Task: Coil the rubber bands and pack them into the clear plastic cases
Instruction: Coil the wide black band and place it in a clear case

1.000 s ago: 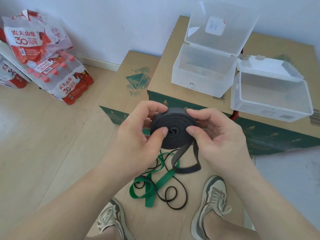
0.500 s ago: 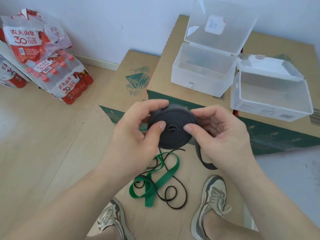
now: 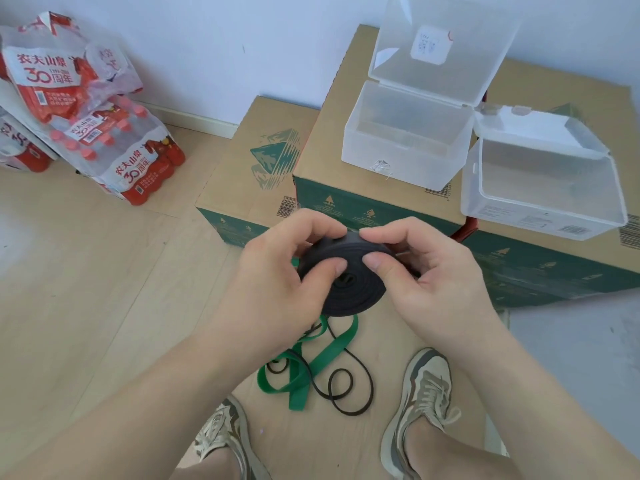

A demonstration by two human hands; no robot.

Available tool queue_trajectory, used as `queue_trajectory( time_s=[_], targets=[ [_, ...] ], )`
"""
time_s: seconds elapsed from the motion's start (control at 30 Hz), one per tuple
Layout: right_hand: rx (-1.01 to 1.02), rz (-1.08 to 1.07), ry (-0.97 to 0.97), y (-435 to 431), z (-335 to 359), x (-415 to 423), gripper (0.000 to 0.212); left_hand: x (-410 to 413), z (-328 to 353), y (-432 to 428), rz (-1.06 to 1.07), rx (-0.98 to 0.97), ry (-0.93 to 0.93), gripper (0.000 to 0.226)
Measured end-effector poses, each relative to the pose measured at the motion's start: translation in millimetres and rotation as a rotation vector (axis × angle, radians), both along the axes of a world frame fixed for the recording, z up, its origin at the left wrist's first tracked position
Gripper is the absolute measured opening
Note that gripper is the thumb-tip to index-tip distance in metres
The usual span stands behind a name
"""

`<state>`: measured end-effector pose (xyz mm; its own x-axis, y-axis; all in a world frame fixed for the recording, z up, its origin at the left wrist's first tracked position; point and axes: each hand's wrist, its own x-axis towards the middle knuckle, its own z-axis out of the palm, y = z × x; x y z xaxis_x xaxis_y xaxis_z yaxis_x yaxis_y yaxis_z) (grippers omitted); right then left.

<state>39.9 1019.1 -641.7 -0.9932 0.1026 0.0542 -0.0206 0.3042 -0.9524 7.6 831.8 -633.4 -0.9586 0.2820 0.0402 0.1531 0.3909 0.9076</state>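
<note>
Main worry here is the black coil (image 3: 353, 296) springing open. Both hands have a closed grip on it in mid-air, above the floor and well short of the boxes: the left hand (image 3: 273, 285) has its thumb pressed on the flat face and fingers curled over the top edge, and the right hand (image 3: 440, 285) pinches it the same way from the other side. I can't see where the loose end is, probably tucked under the right fingers, so if that side lets go first the outer wraps will likely peel off and the whole thing unwinds. The centre looks a bit loose too, so squeezing the face too hard could push the middle out like a cone. The near case (image 3: 394, 161) and the far case (image 3: 540, 216) both sit open on the cardboard box (image 3: 322, 157), and clear plastic like that is light, so jamming the coil in one-handed could shove a case backwards or tip it. Also watch the feet: the green band (image 3: 297, 393) and the thin black band (image 3: 349, 413) lie tangled on the floor between the shoes, easy to step on or drag
</note>
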Motion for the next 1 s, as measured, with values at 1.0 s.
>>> queue_trajectory(
  time_s=[1.0],
  targets=[
    [-0.004,-0.044,0.008,7,6,-1,0.027,-2,-1,4,0.104,0.171,-0.081,0.023]
  ],
)
